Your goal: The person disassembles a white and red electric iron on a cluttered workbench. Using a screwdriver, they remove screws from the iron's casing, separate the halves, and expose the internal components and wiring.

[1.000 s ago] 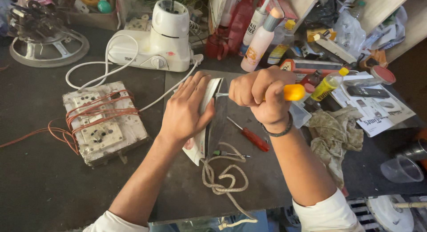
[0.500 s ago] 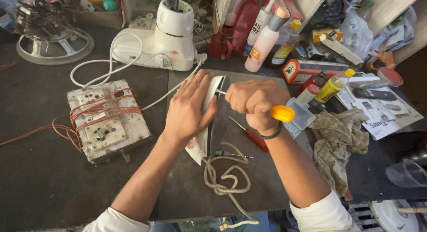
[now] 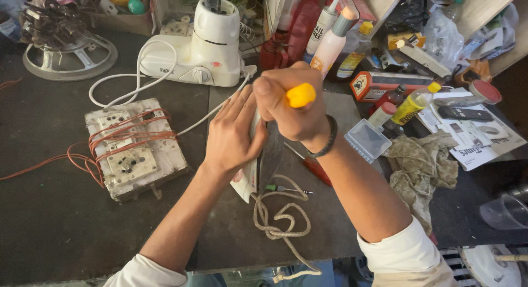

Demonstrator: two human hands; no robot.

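Left hand [image 3: 234, 136] lies flat, fingers spread, pressing on the iron [image 3: 258, 166], which stands on edge mid-surface [image 3: 55, 226]. Right hand [image 3: 291, 103] is fisted tight around a yellow-handled screwdriver [image 3: 301, 94], tip down at the iron (tip hidden). Iron's cord [image 3: 278, 218] coils just below. Clear plastic box [image 3: 367, 140] near the right wrist, contents unclear. Bottles [image 3: 335, 39] crowd the back, beside a white mixer base [image 3: 203, 45].

Dark cluttered workbench [image 3: 49, 226], perhaps shelving behind
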